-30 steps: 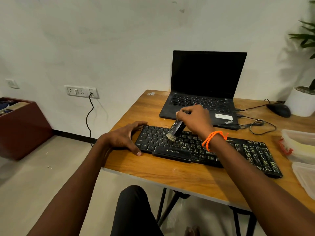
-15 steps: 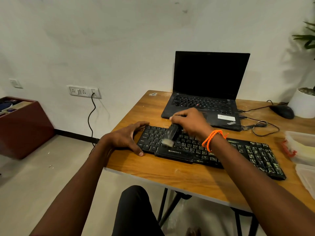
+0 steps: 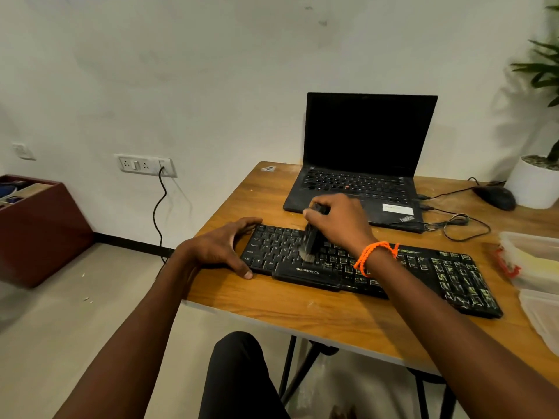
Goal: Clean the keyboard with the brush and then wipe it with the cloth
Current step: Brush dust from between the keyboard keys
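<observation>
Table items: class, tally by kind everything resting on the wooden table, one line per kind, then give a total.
Keyboard: 1
Laptop: 1
Mouse: 1
Plant pot: 1
Clear plastic containers: 2
Brush, in the right hand, bristles on the keys: 1
Total: 7

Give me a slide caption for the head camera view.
Right hand brushes the keyboard; left hand steadies it.
</observation>
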